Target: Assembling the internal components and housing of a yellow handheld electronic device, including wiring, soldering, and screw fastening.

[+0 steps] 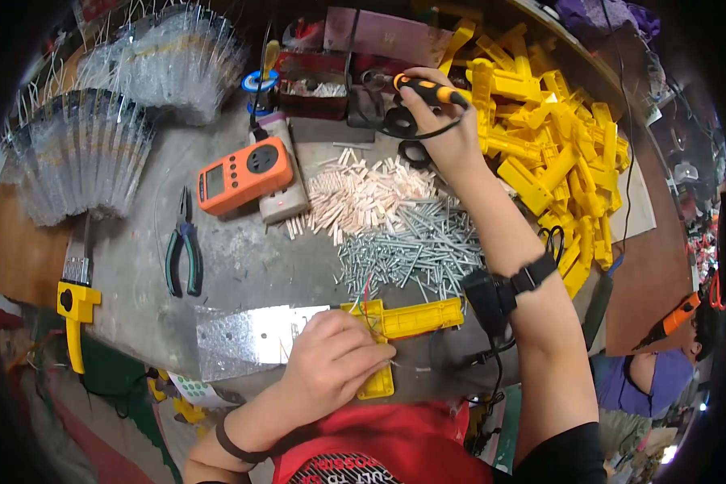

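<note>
My left hand (335, 359) is closed over a T-shaped yellow plastic housing (423, 318) near the table's front edge. Thin red and light wires (369, 298) rise beside its fingers. A flat silvery strip in bubble wrap (242, 343) extends leftward from under that hand. Farther off, my right hand (444, 121) grips a black-and-orange tool handle (431, 90); the tool's working end is not clear. A dark cord curves beside the right wrist. Between the hands lie a heap of metal screws (407, 250) and a pile of small pale pegs (363, 194).
Yellow plastic housings (548, 129) are heaped at the back right. Left of the pegs are an orange meter (246, 175) on a power strip (286, 198) and green-handled pliers (184, 250). Bubble-wrapped strips (81, 157) fan out at far left. A person (649, 383) is at right.
</note>
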The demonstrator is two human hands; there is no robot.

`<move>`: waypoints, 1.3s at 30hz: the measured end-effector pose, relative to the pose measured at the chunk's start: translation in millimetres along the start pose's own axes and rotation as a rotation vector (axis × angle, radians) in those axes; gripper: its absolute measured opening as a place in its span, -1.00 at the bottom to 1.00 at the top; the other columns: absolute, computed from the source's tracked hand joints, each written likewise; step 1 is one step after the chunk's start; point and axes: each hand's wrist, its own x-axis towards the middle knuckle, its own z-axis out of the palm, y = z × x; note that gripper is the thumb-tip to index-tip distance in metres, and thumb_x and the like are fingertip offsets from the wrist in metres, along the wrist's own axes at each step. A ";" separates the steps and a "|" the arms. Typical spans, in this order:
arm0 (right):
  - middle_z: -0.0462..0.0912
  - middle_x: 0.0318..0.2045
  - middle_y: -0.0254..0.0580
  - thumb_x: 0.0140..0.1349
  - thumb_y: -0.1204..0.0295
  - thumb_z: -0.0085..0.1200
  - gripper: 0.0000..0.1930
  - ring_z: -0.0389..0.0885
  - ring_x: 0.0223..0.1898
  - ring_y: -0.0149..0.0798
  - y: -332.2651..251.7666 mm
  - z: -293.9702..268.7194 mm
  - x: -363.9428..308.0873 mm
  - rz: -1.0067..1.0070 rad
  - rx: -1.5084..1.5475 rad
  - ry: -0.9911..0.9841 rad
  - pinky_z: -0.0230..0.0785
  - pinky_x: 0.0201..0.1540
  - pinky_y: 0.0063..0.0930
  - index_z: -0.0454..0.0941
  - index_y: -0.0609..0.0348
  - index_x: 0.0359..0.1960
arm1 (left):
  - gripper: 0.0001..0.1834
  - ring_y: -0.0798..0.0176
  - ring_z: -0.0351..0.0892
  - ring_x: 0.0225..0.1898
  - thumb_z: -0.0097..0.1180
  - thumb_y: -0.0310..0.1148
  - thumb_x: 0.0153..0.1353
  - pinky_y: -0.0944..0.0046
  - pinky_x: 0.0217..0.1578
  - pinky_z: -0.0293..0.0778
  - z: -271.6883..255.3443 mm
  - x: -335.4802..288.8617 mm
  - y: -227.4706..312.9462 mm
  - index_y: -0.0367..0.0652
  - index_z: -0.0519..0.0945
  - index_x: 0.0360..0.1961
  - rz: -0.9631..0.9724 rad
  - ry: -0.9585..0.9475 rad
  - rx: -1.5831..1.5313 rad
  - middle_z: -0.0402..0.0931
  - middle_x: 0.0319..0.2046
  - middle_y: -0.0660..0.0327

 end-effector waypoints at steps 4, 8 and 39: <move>0.70 -0.12 0.00 0.19 0.46 0.12 -0.64 0.68 -0.05 -0.06 11.6 -23.5 -19.9 0.079 -0.347 -0.139 0.46 0.00 -0.31 0.52 0.26 0.04 | -0.73 0.05 0.48 -0.34 0.36 -0.49 -0.06 0.12 -0.29 0.42 -7.3 1.3 4.0 -0.19 0.65 -0.27 -0.026 -0.001 -0.048 0.47 -0.48 0.19; 0.69 -0.33 -0.20 0.21 0.52 0.09 -0.73 0.62 -0.28 -0.37 -84.0 -80.8 -87.1 0.521 -0.238 -0.552 0.45 -0.16 -0.50 0.57 0.38 -0.07 | -0.78 0.03 0.48 -0.45 0.33 -0.57 -0.08 0.16 -0.39 0.41 -17.5 -5.3 4.8 -0.24 0.61 -0.34 -0.074 0.078 -0.046 0.51 -0.52 0.15; 0.40 -0.67 -0.57 0.17 0.53 0.31 -0.89 0.25 -0.59 -0.69 -160.8 -54.6 -206.1 0.755 0.136 -0.521 0.11 -0.57 -0.66 0.63 0.29 -0.41 | -0.72 0.08 0.45 -0.42 0.39 -0.50 -0.13 0.18 -0.38 0.35 -14.5 -6.8 12.4 -0.18 0.61 -0.33 -0.074 -0.066 0.044 0.54 -0.46 0.21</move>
